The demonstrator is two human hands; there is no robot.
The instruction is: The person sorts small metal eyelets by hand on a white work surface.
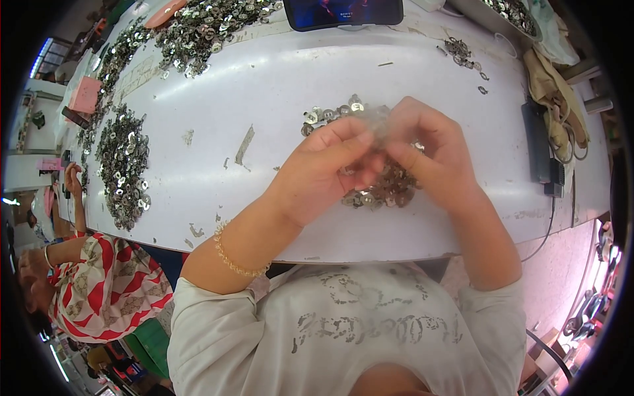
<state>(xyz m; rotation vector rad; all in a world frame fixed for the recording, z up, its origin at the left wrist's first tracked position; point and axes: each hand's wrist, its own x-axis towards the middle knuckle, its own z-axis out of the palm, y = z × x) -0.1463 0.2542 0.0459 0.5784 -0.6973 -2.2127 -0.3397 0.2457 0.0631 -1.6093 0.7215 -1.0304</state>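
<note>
My left hand (323,168) and my right hand (429,148) meet above a small heap of silvery metal pieces (389,188) on the white table (277,79). Fingertips of both hands pinch a small blurred piece (378,125) between them; its exact shape cannot be made out. A gold chain bracelet (231,259) circles my left wrist. More of the little metal pieces (333,112) lie just beyond my fingers.
Long heaps of the same metal pieces (122,165) run along the table's left side and far edge (205,26). A phone (343,10) stands at the far edge. A black power strip (538,142) lies right. Another person in red-and-white clothing (99,290) sits at left.
</note>
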